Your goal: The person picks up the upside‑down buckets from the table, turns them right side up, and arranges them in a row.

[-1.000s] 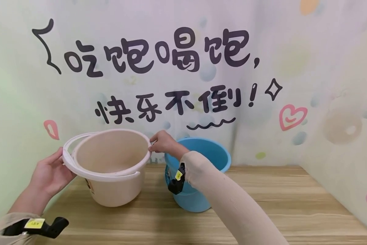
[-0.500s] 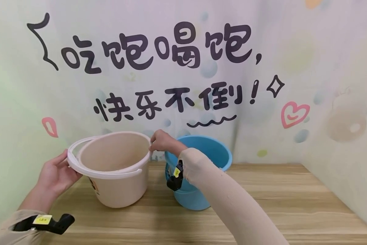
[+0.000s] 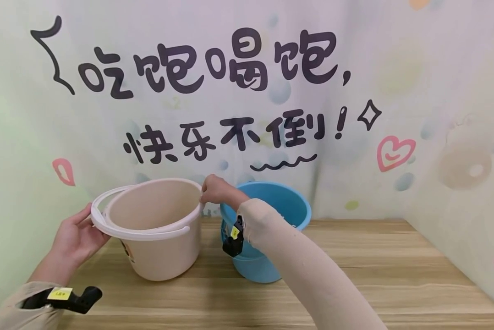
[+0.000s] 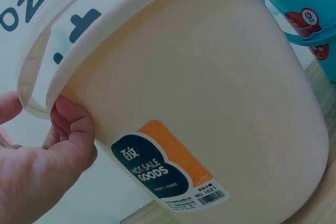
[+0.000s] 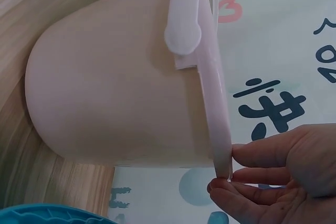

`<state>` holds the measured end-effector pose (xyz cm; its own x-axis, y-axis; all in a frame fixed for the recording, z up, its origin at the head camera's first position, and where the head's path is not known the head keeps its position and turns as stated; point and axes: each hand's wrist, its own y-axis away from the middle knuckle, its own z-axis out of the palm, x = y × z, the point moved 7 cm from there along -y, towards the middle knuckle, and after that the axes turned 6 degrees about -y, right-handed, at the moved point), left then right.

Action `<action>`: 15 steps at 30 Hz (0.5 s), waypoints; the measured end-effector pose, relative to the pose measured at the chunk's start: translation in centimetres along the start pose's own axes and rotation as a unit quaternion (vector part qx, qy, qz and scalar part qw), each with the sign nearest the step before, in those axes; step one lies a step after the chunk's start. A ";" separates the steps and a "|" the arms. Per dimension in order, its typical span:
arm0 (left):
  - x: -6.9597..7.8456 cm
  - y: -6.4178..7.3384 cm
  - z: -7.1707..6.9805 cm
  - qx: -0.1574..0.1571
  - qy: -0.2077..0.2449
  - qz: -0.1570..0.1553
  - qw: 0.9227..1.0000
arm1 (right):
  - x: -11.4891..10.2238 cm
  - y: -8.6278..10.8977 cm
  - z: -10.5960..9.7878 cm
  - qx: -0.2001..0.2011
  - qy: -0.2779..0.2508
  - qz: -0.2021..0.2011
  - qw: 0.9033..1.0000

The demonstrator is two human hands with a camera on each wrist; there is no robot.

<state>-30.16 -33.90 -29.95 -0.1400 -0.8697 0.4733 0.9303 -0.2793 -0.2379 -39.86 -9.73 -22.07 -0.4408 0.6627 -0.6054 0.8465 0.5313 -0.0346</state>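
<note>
A pale pink bucket [image 3: 164, 256] with a white handle [image 3: 148, 235] stands on the wooden table toward the left. The handle lies low along the front and left of its rim. My left hand [image 3: 75, 240] holds the bucket's left side; in the left wrist view its fingers curl at the rim and the thumb meets the handle. At the right of the rim, my right hand [image 3: 219, 189] pinches the edge between thumb and fingers [image 5: 231, 195]. The bucket's inside looks bare where visible. An orange and dark label [image 4: 168, 166] is on its outer wall.
Just right of the pink bucket stands a blue bucket [image 3: 257, 270], partly hidden by my right forearm. Behind both hangs a pale wall cloth [image 3: 354, 160] with large dark lettering. The wooden tabletop [image 3: 379, 266] extends to the right up to a side wall.
The pink bucket has shifted slightly to the right, and my left hand has moved with it. My right hand keeps its hold on the rim. The blue bucket has stayed in place.
</note>
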 end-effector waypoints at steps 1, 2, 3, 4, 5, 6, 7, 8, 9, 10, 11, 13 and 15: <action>0.0 0.0 0.0 -0.001 0.000 0.000 1.000 | 0.0 -0.1 0.1 0.000 0.000 0.001 1.000; 0.0 0.1 0.0 -0.001 -0.002 0.000 1.000 | 0.0 -0.1 0.1 0.000 0.000 0.003 1.000; 0.1 0.2 -0.1 0.000 -0.005 0.001 1.000 | 0.0 -0.1 0.1 0.001 0.000 0.004 1.000; 0.0 0.2 -0.2 0.000 -0.006 0.000 1.000 | 0.0 -0.1 0.1 0.002 -0.001 0.005 1.000; 0.0 0.2 -0.3 0.002 -0.009 -0.001 1.000 | 0.0 -0.1 0.1 0.003 -0.001 0.007 1.000; 0.0 0.3 -0.4 0.005 -0.014 -0.001 1.000 | 0.0 -0.1 0.2 0.003 -0.004 0.008 1.000; 0.0 0.4 -0.5 0.007 -0.017 -0.002 1.000 | 0.0 -0.1 0.2 0.003 -0.005 0.009 1.000; 0.0 0.5 -0.7 0.010 -0.020 -0.004 1.000 | 0.0 0.0 0.2 0.002 -0.007 0.009 1.000; 0.0 0.5 -0.8 0.011 -0.022 -0.006 1.000 | 0.0 0.0 0.3 0.002 -0.008 0.006 1.000; 0.0 0.6 -1.0 0.012 -0.023 -0.008 1.000 | 0.0 0.0 0.3 0.002 -0.008 0.003 1.000; 0.0 0.7 -1.1 0.013 -0.024 -0.011 1.000 | 0.0 0.0 0.4 0.002 -0.009 0.001 1.000; 0.0 0.9 -1.4 0.012 -0.023 -0.016 1.000 | -0.1 0.0 0.4 0.003 -0.006 -0.006 1.000; 0.0 1.1 -1.7 0.014 -0.026 -0.019 0.999 | -0.2 0.0 0.4 0.004 -0.006 -0.012 1.000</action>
<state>-29.73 -34.87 -31.69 -0.1576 -0.8361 0.5254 0.9337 -0.2994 -0.1963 -39.60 -10.06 -22.31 -0.4578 0.6430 -0.6139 0.8380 0.5428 -0.0563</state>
